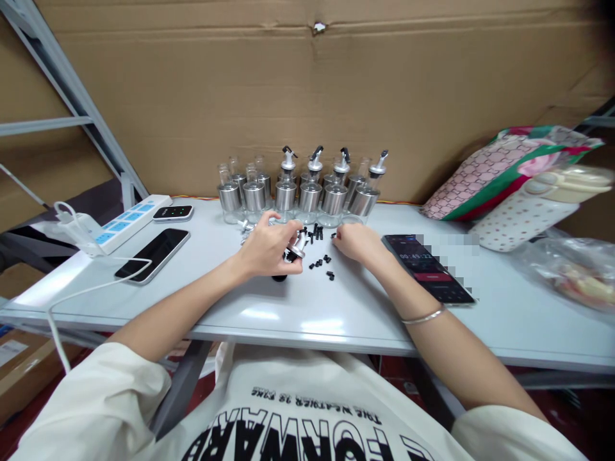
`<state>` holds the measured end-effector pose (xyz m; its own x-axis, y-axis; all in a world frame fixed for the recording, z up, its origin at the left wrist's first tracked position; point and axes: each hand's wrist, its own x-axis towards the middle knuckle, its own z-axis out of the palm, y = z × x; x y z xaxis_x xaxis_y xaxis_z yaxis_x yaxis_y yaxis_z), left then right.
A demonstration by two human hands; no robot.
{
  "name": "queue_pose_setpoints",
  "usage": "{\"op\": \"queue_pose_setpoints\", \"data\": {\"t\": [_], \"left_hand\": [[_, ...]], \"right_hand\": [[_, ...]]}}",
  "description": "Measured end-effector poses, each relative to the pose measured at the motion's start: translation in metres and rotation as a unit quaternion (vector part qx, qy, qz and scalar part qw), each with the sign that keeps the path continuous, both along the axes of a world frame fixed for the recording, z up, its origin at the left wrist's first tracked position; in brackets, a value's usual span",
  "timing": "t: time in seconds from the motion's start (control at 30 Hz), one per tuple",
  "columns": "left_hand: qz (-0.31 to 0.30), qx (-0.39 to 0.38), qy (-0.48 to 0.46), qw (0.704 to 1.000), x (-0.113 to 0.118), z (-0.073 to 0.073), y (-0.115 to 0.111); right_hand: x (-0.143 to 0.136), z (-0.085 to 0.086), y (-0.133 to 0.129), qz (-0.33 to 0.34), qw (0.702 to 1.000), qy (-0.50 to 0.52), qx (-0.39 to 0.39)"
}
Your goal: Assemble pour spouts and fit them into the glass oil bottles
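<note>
My left hand (270, 248) is closed around a silver pourer spout (298, 247) with a black stopper end, held just above the table. My right hand (356, 242) is closed in a pinch at the table top, a small black plastic piece (334, 235) at its fingertips. Between the hands lie several loose black plastic pieces (318, 262). More silver pourer spouts (245, 226) lie partly hidden behind my left hand. Behind stand glass oil bottles with steel sleeves (333, 200) in two rows; several front ones carry pourers, some with black flip caps (316, 152).
On the left lie a phone (156, 255) with a white cable, a power strip (132, 224) and a small dark-screened device (173, 213). A phone running a timer (427, 269) is beside my right forearm. Further right are a dotted tumbler (526, 211), a patterned bag (473, 173) and a plastic bag (571, 269).
</note>
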<state>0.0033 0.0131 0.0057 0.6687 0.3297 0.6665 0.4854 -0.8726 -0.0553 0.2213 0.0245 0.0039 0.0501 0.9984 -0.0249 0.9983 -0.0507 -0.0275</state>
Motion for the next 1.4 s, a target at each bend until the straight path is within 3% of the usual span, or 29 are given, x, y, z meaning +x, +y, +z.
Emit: {"op": "queue_pose_setpoints", "data": {"t": [0.17,0.23,0.27,0.3,0.33,0.4,0.43,0.47,0.53,0.63,0.73,1.03,1.4], "left_hand": [[0.002,0.004,-0.007,1.000,-0.001,-0.002,0.002],[0.006,0.008,-0.006,1.000,-0.001,-0.004,0.004],[0.011,0.011,-0.002,1.000,-0.001,-0.004,0.005],[0.016,0.015,0.001,1.000,-0.001,-0.005,0.005],[0.022,0.019,0.004,1.000,-0.001,-0.005,0.006],[0.028,0.031,0.000,0.999,0.000,-0.006,0.006],[0.029,0.036,-0.006,0.999,0.000,-0.006,0.006],[0.027,0.041,-0.014,0.999,0.000,-0.006,0.006],[0.025,0.042,-0.026,0.998,0.001,-0.005,0.005],[0.023,0.036,-0.029,0.999,0.001,-0.005,0.004],[0.015,0.033,-0.027,0.999,0.000,-0.005,0.004],[0.014,0.048,-0.005,0.999,0.000,-0.005,0.005],[0.022,0.002,0.013,1.000,0.001,-0.003,0.003]], "right_hand": [[-0.001,0.001,0.001,-0.007,1.000,0.008,0.011],[-0.003,0.004,0.000,0.017,0.996,0.083,0.026],[-0.004,0.007,-0.001,0.048,0.985,0.166,0.017],[-0.005,0.009,-0.002,0.090,0.957,0.275,-0.011],[-0.006,0.010,-0.003,0.136,0.907,0.394,-0.054],[-0.008,0.012,-0.005,0.203,0.771,0.586,-0.147],[-0.008,0.012,-0.007,0.218,0.712,0.644,-0.176],[-0.009,0.012,-0.007,0.223,0.672,0.680,-0.190],[-0.008,0.011,-0.008,0.222,0.631,0.716,-0.200],[-0.007,0.011,-0.009,0.226,0.593,0.740,-0.224],[-0.007,0.013,-0.011,0.239,0.576,0.740,-0.253],[-0.008,0.014,-0.012,0.243,0.579,0.721,-0.293],[-0.008,0.012,-0.013,0.236,0.562,0.733,-0.302]]}}
